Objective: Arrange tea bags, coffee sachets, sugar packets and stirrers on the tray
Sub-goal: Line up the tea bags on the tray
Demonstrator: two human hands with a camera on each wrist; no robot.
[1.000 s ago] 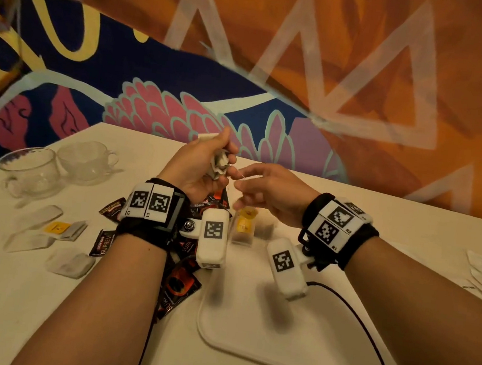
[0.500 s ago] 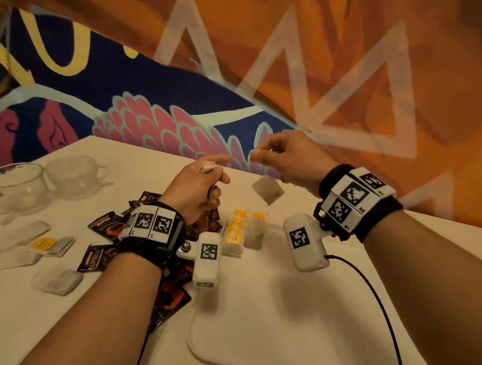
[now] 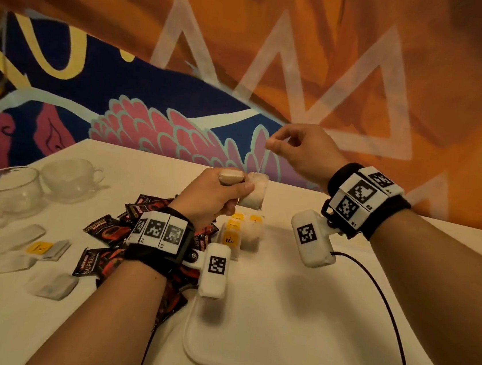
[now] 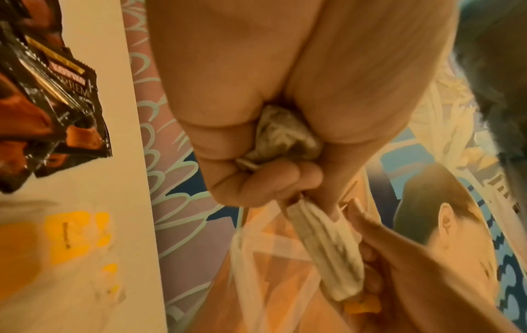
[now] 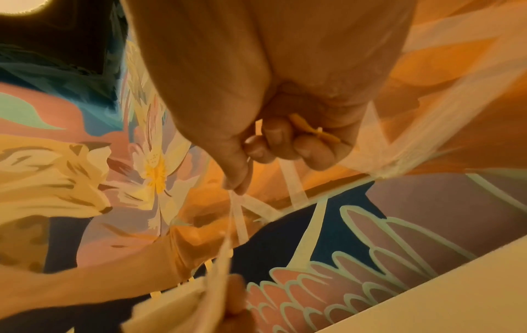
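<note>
Above the tray's far left corner, a tea bag (image 3: 255, 194) hangs between both hands: the left hand (image 3: 212, 195) is curled round its side and clutches more bags in the fist, while the right hand (image 3: 300, 150), raised higher, pinches the top of its string, a yellow tag tucked in its curled fingers (image 5: 285, 139). This looks like the tea-bag step, untangling one bag; next it wants lowering beside the tea bags (image 3: 241, 233) already standing on the tray (image 3: 274, 351), string kept clear. Coffee sachets (image 3: 106, 245) lie heaped just left of the tray, more loose bags (image 3: 44, 265) further left, two glass cups (image 3: 38, 186) beyond. Under everything is a white surface (image 3: 7, 321); a painted wall (image 3: 278, 51) in orange, navy and pink rises behind.
</note>
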